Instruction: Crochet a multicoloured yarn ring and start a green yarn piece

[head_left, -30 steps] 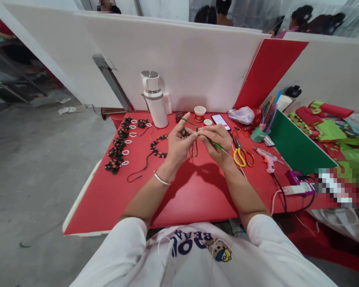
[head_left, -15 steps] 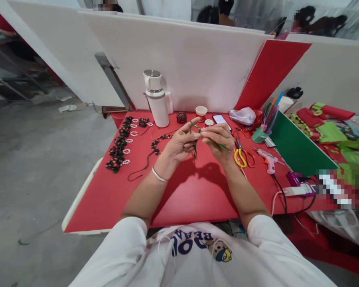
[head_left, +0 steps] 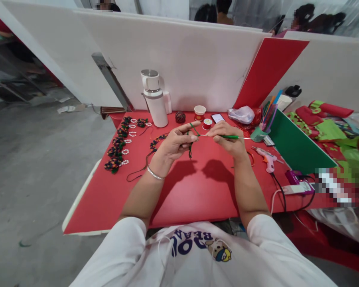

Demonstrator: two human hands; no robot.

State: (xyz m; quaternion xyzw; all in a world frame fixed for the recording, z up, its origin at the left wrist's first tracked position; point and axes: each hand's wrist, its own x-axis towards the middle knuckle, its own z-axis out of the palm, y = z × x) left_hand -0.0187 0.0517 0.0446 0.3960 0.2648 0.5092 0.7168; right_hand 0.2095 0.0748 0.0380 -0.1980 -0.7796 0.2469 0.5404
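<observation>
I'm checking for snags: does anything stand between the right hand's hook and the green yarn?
Nothing visible does. The right hand holds the green-handled hook, whose tip appears to meet the green yarn at the left hand. The red spool and paper cup sit on the table beyond, off that path.

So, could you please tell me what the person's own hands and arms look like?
Both the left hand and the right hand are gloveless, with slim fingers. A silver-coloured bracelet circles the left wrist; no band shows on the right wrist. The forearms are uncovered below short, plain white sleeves.
</observation>
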